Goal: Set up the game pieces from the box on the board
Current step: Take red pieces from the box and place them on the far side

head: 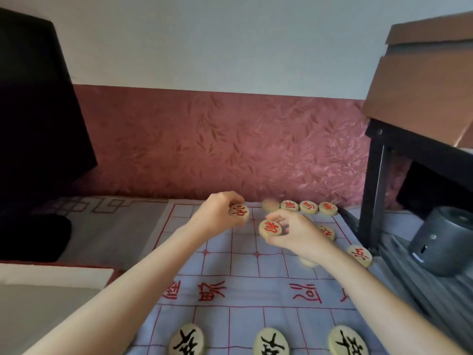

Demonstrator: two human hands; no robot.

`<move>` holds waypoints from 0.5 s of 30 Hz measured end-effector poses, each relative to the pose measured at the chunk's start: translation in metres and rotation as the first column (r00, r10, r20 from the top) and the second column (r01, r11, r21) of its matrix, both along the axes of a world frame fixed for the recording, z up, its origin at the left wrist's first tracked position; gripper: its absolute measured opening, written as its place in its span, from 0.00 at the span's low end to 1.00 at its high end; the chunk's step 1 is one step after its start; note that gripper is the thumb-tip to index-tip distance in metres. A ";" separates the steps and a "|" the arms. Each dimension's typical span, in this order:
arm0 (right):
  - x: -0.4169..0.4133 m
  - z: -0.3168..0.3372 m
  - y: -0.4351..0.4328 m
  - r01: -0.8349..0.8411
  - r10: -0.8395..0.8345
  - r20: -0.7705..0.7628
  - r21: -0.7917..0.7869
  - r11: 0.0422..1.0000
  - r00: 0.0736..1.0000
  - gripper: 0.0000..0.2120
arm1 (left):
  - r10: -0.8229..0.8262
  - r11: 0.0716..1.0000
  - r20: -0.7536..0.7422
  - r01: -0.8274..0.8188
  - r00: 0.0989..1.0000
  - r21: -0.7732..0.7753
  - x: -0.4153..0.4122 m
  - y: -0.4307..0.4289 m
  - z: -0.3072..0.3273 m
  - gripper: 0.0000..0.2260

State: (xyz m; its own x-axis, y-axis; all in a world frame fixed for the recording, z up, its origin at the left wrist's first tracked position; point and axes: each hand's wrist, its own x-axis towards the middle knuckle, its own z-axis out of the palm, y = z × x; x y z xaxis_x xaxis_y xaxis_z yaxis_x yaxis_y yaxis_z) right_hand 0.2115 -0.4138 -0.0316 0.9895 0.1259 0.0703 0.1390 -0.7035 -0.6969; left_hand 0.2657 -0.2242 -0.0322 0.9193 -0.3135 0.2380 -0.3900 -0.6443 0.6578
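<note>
- Head view: a cloth xiangqi board point(230, 290) with red grid lines spreads from the frame's centre down to 6 o'clock.
- The left hand point(217, 213), over the board's far edge, pinches a red-lettered general piece point(238, 212) between curled fingertips and thumb.
- The right hand point(294, 234), at 3 o'clock of the left, grips a red-lettered elephant piece point(270, 228) the same way. The two pieces are near each other but apart.
- A row of three red pieces point(308, 207) lies on the far edge, at 1 o'clock of the right hand. A blurred piece point(270, 204) sits just at the row's 9 o'clock end.
- Two more red pieces point(359, 255) lie near the board's 3 o'clock edge.
- Three black-lettered pieces point(271, 342) line the 6 o'clock edge.
- A grey cylinder point(445, 242) stands off the board at 3 o'clock, below a cardboard box point(422, 80).
</note>
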 end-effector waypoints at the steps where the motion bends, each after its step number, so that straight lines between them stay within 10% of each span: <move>1: 0.004 0.000 -0.006 0.003 -0.003 -0.001 0.012 1.000 1.000 0.19 | 0.018 1.000 0.023 -0.018 1.000 0.015 0.008 -0.008 0.000 0.19; 15: 0.011 0.002 -0.044 0.003 0.000 0.097 -0.030 1.000 0.995 0.17 | 0.014 0.920 0.098 -0.051 0.995 0.388 0.082 -0.044 -0.015 0.23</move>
